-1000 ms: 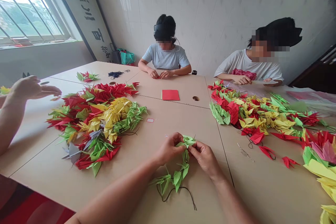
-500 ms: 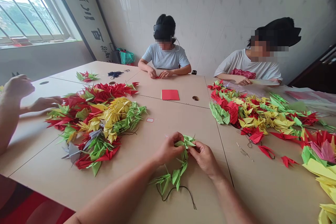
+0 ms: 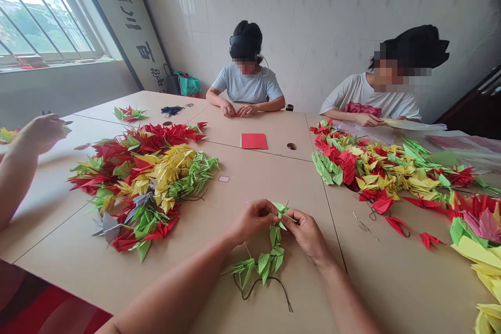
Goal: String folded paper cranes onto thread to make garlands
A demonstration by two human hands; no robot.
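My left hand (image 3: 253, 221) and my right hand (image 3: 308, 235) meet at the table's middle, both pinching the top of a string of green paper cranes (image 3: 266, 261). The fingers hide part of the topmost crane. The lower cranes hang down onto the table, and a loop of dark thread (image 3: 254, 285) trails from them. To my left lies a large heap of red, yellow, green and grey paper cranes (image 3: 144, 182). Another heap of red, yellow and green cranes (image 3: 376, 177) spreads to my right.
A red paper square (image 3: 254, 141) lies across the tan table (image 3: 376, 282). Opposite sits a person in a pale blue T-shirt (image 3: 246, 83). A person in a white T-shirt (image 3: 385, 96) sits right, and another person's hand (image 3: 41, 133) enters at left.
My hands have shifted slightly, and the fingers have changed their hold on the top crane. The hand at the left edge has lifted away from the heap.
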